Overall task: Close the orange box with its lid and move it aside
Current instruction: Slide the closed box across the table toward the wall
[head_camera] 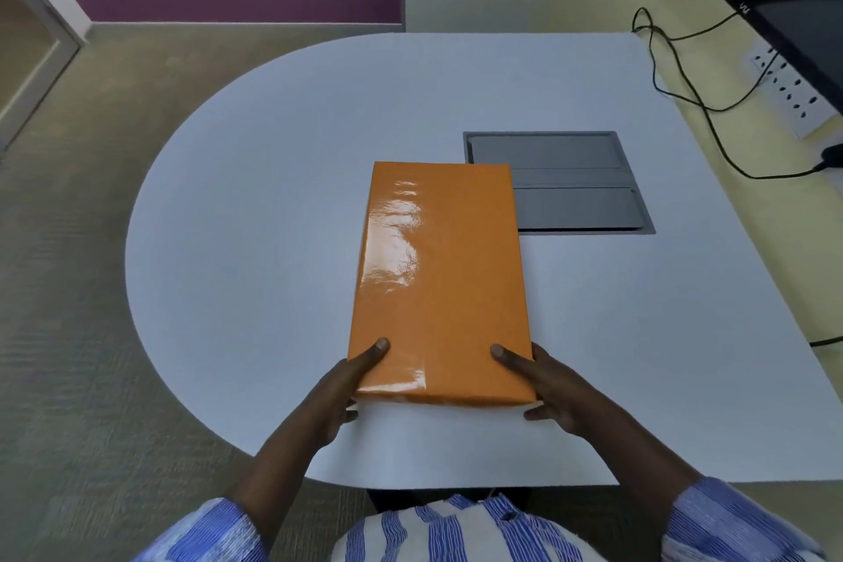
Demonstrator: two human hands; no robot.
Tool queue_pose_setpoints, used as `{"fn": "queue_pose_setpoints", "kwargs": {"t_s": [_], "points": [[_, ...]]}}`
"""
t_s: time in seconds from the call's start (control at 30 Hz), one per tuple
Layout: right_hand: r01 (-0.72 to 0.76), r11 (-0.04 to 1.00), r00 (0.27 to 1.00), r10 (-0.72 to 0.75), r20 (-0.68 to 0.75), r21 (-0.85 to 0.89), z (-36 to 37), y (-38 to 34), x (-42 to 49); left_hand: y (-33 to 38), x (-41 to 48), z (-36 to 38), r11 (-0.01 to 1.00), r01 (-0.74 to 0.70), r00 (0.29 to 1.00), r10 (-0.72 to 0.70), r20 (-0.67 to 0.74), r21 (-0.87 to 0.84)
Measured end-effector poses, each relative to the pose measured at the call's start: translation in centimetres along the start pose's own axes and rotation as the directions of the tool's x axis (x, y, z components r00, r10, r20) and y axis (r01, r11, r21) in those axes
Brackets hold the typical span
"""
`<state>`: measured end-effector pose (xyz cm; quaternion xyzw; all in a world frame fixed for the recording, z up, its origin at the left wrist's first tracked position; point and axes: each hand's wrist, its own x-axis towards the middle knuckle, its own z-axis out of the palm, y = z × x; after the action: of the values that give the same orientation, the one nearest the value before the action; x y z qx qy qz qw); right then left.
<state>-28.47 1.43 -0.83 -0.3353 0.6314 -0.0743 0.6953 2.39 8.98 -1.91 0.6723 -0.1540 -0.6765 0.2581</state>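
The glossy orange box (440, 283) lies lengthwise on the white table (255, 219), its lid on top and covering it. My left hand (340, 392) grips the near left corner, thumb on the lid and fingers under the near edge. My right hand (549, 388) grips the near right corner the same way, thumb on top. The box's far end overlaps the corner of a grey panel. Whether the box rests on the table or is slightly lifted at the near end I cannot tell.
A grey recessed cable hatch (575, 192) is set in the table behind the box on the right. Black cables (679, 78) trail off the table's right side to a white power strip (793, 91). A dark screen (803, 14) stands at the far right. The table's left end is rounded.
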Motion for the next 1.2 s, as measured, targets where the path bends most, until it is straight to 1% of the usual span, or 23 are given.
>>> {"fn": "queue_pose_setpoints", "kwargs": {"t_s": [0.1, 0.2, 0.3, 0.4, 0.57, 0.73, 0.8, 0.93, 1.07, 1.2], "points": [[0.001, 0.997, 1.000, -0.003, 0.023, 0.082, 0.3, 0.5, 0.2, -0.2, 0.2, -0.1, 0.997, 0.000, 0.999, 0.003, 0.043, -0.077], [0.026, 0.988, 0.999, -0.029, 0.019, 0.150, 0.5, 0.7, 0.1, -0.1, 0.5, -0.5, 0.997, -0.005, 0.998, 0.010, 0.062, -0.080], [0.052, 0.988, 0.999, -0.054, 0.006, 0.148, 0.0, 0.2, -0.4, 0.1, 0.9, -1.5, 0.999, -0.023, 0.998, 0.024, 0.062, -0.028], [0.071, 0.988, 0.997, -0.074, 0.016, 0.137, -1.1, -0.7, -1.2, 0.7, 1.3, -2.4, 0.999, -0.021, 0.994, 0.018, 0.112, 0.024], [0.111, 0.987, 0.993, -0.115, 0.022, 0.112, -2.7, -1.5, -2.4, 1.8, 1.7, -1.3, 0.997, -0.053, 0.980, 0.041, 0.196, 0.055], [0.146, 0.977, 0.989, -0.147, -0.005, 0.157, -5.1, -0.7, -3.0, 3.1, 2.2, 0.7, 0.991, -0.125, 0.963, 0.111, 0.247, 0.040], [0.163, 0.968, 0.987, -0.162, -0.017, 0.188, -6.7, -0.3, -3.4, 3.6, 2.3, 2.1, 0.988, -0.143, 0.959, 0.124, 0.256, 0.057], [0.189, 0.953, 0.982, -0.181, -0.055, 0.238, -11.1, 0.5, -4.7, 4.3, 2.1, 7.2, 0.985, -0.158, 0.966, 0.140, 0.216, 0.066], [0.215, 0.942, 0.975, -0.193, -0.108, 0.258, -17.0, 1.8, -6.3, 4.2, 2.4, 14.2, 0.978, -0.200, 0.961, 0.186, 0.204, 0.052], [0.212, 0.951, 0.967, -0.171, -0.190, 0.224, -23.0, 3.0, -8.1, 3.9, 2.5, 21.7, 0.974, -0.226, 0.952, 0.214, 0.219, 0.028]]}}
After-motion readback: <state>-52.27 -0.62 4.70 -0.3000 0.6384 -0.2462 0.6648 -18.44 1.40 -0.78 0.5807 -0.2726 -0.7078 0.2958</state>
